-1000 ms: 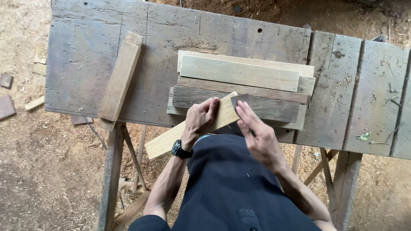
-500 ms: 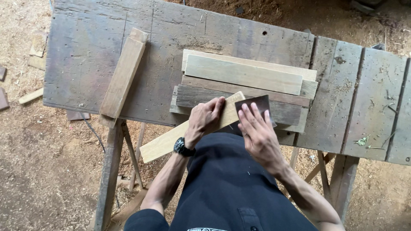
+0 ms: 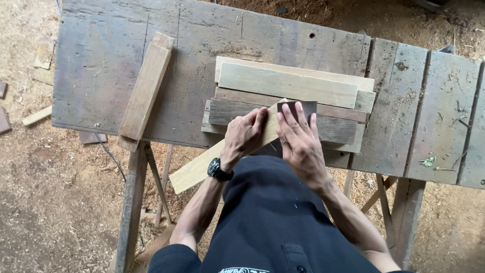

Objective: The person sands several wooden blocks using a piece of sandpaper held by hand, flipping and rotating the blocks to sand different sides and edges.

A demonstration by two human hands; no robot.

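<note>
Dark rectangular sheet of sandpaper (image 3: 298, 108) now further up the pale long wooden strip (image 3: 227, 151) than a second ago, pressed flat under right hand (image 3: 301, 144), fingers spread. Left hand (image 3: 244, 136) clamped on that strip, angled across stacked grey planks (image 3: 288, 101) on weathered wooden desk (image 3: 212, 40). Looks like mid-sanding stroke.

No packages, labels, signs or screens showing anywhere on workbench (image 3: 101, 76) or on ground around it. Only small white printed mark peeking out on dark shirt (image 3: 283, 222) at bottom edge of view, partly cut off.
</note>
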